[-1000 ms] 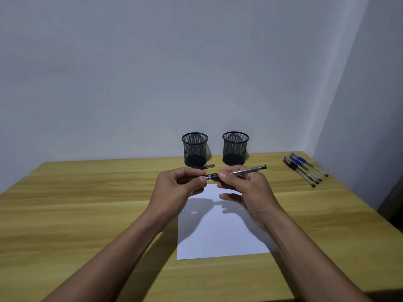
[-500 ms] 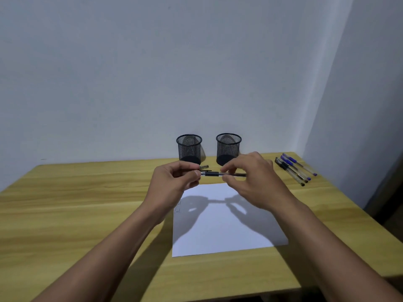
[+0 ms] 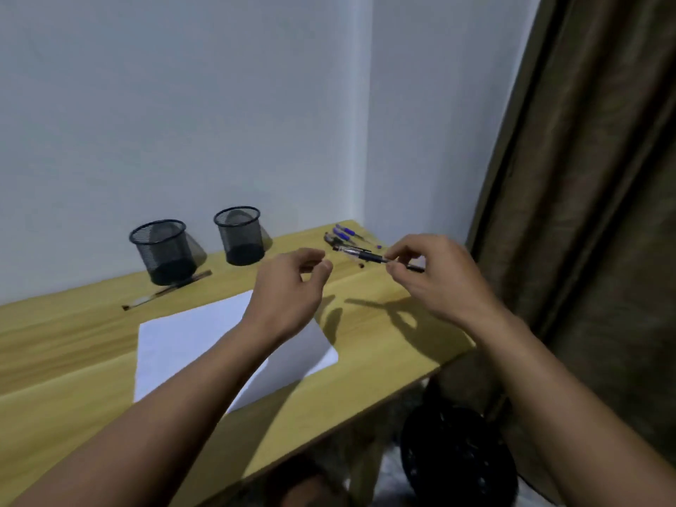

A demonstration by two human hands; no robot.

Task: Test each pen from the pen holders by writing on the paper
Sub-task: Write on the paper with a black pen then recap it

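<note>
A white sheet of paper lies flat on the wooden table, nearest the person. Above its far right corner hangs the left hand, fingers loosely curled and holding nothing. Further right, the right hand pinches a pen between thumb and forefinger, level in the air over the table's right end. Behind it a cluster of pens lies by the far corner. A loose pen lies just in front of the left pen holder. The right pen holder stands beside it by the wall.
</note>
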